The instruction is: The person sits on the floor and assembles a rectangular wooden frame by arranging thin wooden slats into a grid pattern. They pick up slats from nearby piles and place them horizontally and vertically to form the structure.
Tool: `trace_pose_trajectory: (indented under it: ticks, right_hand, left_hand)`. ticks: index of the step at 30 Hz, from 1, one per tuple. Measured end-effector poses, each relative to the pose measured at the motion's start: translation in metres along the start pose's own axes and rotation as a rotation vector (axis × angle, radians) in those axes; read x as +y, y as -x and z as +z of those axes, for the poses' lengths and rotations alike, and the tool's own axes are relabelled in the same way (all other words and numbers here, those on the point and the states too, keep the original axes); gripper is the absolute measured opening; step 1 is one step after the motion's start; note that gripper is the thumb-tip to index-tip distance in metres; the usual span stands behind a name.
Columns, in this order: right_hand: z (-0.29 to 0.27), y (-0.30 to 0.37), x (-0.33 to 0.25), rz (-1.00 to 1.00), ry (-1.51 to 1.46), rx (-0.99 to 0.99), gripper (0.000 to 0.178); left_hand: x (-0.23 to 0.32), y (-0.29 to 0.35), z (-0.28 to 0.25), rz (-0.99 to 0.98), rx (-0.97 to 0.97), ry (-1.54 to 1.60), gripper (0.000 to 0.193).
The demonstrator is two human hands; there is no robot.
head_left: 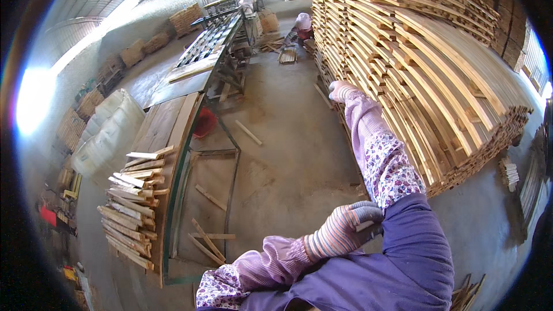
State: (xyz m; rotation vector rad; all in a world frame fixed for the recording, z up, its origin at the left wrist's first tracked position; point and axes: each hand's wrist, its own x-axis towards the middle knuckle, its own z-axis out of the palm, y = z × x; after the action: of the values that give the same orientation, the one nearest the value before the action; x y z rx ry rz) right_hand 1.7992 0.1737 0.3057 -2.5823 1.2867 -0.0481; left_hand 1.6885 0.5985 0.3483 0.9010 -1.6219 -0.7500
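My left hand [344,231], in a striped knit glove, is bent across my body beside my right elbow. Its fingers are curled around something small and pale that I cannot make out, close to the flowered cuff of the right sleeve [397,167]. Stretched forward, my right arm reaches along the left side of a tall stack of wooden strips [438,75]. The right hand [343,91], also gloved, is closed in front of the stack's side. Whether it grips anything or touches the stack is hidden.
To the left runs a long workbench [164,121] with a pile of short wood strips [132,207] on its near end. Loose strips [210,197] lie on the floor by its frame. A red basin [205,123] sits beneath. Farther off, another person [302,26] is low down beside the stack.
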Motion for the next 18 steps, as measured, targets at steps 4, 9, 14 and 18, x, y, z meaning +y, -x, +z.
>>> trace_pose_trajectory:
  ticks: [4,9,14,18]
  right_hand:
    - [0.014,-0.059,-0.005,-0.002,0.169,-0.202,0.045]
    - [0.016,-0.07,0.01,0.201,-0.056,-0.077,0.054]
    - [-0.018,-0.011,0.054,0.36,-0.15,0.119,0.049]
    - [-0.073,0.106,0.067,0.36,0.001,0.321,0.045]
  left_hand:
    - [-0.005,-0.003,-0.065,-0.039,-0.037,0.063,0.03]
    - [-0.038,-0.008,-0.152,-0.076,-0.278,0.11,0.031]
    - [-0.066,-0.02,-0.196,0.186,-0.438,0.226,0.027]
    - [-0.062,-0.035,-0.191,0.414,-0.806,0.488,0.016]
